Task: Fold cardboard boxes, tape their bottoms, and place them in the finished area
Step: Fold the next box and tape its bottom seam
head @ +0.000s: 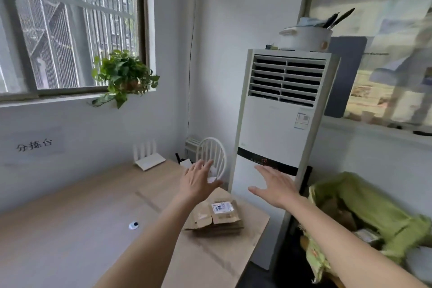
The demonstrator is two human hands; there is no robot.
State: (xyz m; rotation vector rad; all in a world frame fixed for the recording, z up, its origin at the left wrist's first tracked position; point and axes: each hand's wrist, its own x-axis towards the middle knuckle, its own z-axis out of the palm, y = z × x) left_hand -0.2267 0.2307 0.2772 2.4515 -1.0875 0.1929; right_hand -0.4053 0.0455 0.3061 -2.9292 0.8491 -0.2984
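Observation:
A low stack of flattened cardboard boxes (218,218), the top one bearing a white label, lies on the table (70,229) near its right edge. My left hand (198,181) is raised above and behind the stack, fingers spread and straight, holding nothing. Out in front of the air conditioner, my right hand (275,188) is also stretched flat with its fingers extended and empty. Both hands are in the air, apart from the boxes. A small roll of tape (133,225) sits on the table to the left of the stack.
A tall white air conditioner (278,128) stands right of the table. A green sack (364,213) holding cardboard is at the far right. A white router (149,159) and a white fan (212,154) sit at the table's back. A plant (124,77) hangs at the window.

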